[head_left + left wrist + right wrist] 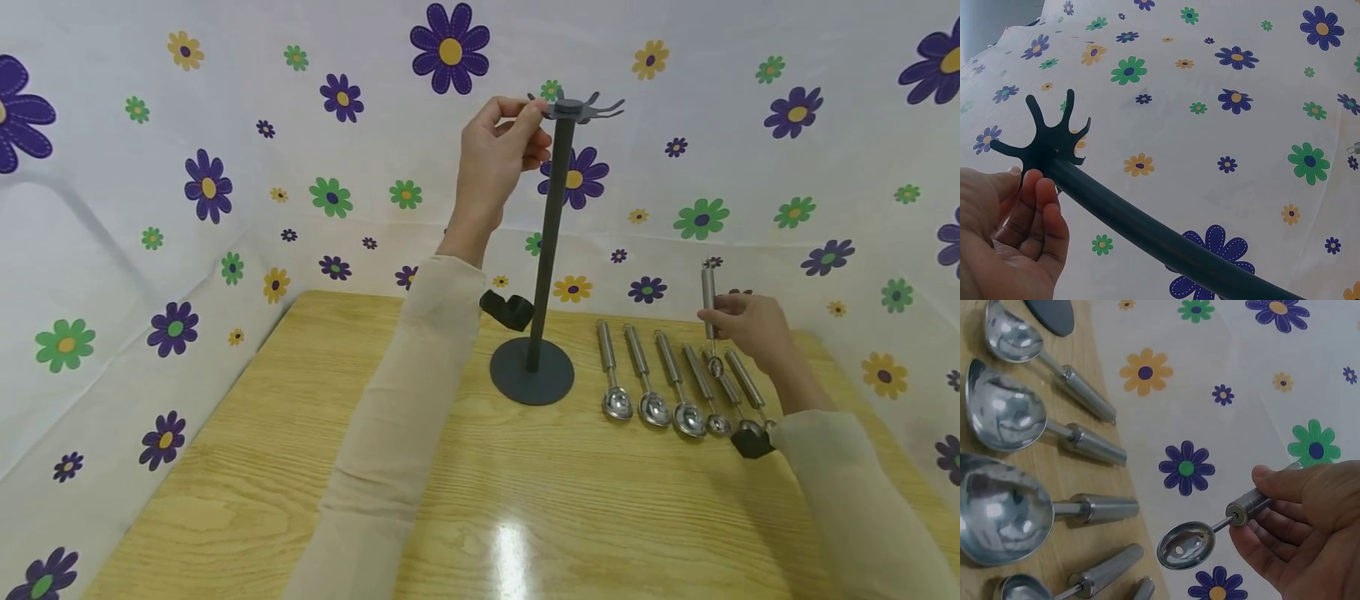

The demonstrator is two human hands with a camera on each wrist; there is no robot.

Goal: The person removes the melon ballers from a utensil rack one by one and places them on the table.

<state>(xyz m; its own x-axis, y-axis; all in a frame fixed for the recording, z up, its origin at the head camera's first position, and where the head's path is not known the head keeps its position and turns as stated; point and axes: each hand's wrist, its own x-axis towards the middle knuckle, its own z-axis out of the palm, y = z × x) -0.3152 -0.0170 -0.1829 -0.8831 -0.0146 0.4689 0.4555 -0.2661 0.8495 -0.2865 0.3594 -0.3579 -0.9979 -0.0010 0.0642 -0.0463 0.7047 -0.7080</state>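
My left hand pinches one prong of the hooked top of a dark metal utensil stand. In the left wrist view several curved prongs fan out from the stand's pole. On the right, my right hand grips a melon baller by its steel handle, held upright above the row of utensils with its bowl down. The right wrist view shows a hole in the melon baller's small bowl. Beneath it lie several steel scoops, bowls toward me.
The stand's round base rests on the wooden table, left of the scoops. A flower-patterned cloth hangs behind the table and at both sides. Black wrist mounts show at both forearms.
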